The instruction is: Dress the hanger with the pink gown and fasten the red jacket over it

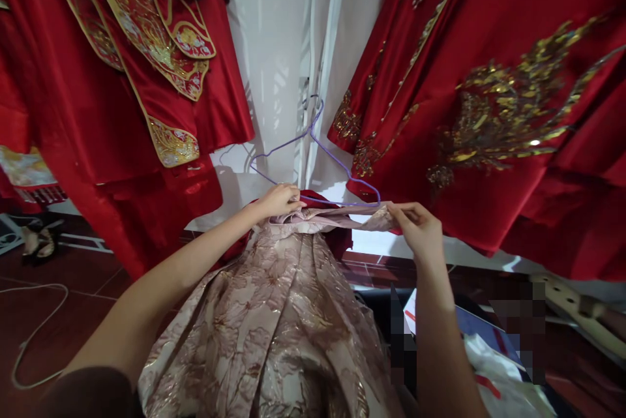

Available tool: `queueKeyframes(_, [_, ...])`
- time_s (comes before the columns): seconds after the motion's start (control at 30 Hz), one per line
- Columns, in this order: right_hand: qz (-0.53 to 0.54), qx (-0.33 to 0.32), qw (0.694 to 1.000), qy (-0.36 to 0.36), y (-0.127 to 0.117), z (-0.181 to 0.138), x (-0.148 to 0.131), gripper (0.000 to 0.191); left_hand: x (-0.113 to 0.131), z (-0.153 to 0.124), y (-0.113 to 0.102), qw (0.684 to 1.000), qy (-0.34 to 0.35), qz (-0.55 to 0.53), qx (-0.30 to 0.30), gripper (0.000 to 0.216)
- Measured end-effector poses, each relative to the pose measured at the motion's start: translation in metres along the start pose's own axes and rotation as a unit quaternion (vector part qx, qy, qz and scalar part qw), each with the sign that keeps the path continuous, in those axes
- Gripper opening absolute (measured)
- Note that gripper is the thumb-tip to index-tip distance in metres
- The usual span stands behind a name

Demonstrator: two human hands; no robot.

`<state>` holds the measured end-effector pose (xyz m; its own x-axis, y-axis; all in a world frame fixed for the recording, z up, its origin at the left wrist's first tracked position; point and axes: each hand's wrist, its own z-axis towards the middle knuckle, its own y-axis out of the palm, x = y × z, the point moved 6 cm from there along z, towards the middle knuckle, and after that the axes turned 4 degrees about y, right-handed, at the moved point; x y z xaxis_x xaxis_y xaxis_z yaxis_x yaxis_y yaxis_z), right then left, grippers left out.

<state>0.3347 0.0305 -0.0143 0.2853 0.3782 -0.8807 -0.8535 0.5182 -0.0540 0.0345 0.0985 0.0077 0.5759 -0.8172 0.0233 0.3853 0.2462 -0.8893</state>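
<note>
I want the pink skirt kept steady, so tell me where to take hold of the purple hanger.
Take the purple hanger at its neck, just under the hook, where the two wire arms meet. Come from above and in front: that part stands bare, while the lower bar lies hidden in the pink skirt waistband, and red robes crowd both sides.

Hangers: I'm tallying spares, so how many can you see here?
1. A purple wire hanger in the middle, just above the waistband of the pink skirt, which the left hand and right hand pinch. Others may be hidden inside the hanging red robes.
</note>
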Motion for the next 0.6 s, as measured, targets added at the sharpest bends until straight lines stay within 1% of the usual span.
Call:
queueKeyframes(0.1, [0.004, 0.022, 1.0, -0.004, 0.003, -0.001, -0.001, 0.029, 0.0, -0.009, -0.013, 1.0, 0.014, 0.02, -0.005, 0.029])
queueKeyframes(0.2, [0.004, 0.027, 0.999, -0.018, 0.006, -0.002, -0.002, 0.028, 0.0, -0.015, -0.02, 0.999, 0.019, 0.043, -0.021, 0.026])
queueKeyframes(0.3, [-0.02, 0.02, 0.999, -0.03, 0.011, 0.005, -0.005, 0.028, 0.002, -0.015, -0.019, 0.998, 0.019, 0.056, -0.032, 0.025])
queueKeyframes(0.37, [-0.058, 0.017, 0.997, -0.055, 0.017, 0.017, -0.013, 0.028, 0.006, -0.011, -0.014, 0.998, 0.014, 0.054, -0.035, 0.024])
queueKeyframes(0.47, [-0.113, 0.01, 0.987, -0.112, 0.036, 0.041, -0.035, 0.026, 0.015, 0.0, -0.004, 0.999, 0.012, 0.022, -0.03, 0.023])
queueKeyframes(0.53, [-0.125, -0.02, 0.981, -0.144, 0.056, 0.057, -0.05, 0.025, 0.021, 0.007, 0.004, 0.999, 0.009, -0.024, -0.02, 0.023])
queueKeyframes(0.6, [-0.124, -0.036, 0.979, -0.159, 0.074, 0.067, -0.059, 0.025, 0.022, 0.013, 0.011, 0.997, -0.011, -0.079, -0.007, 0.024])
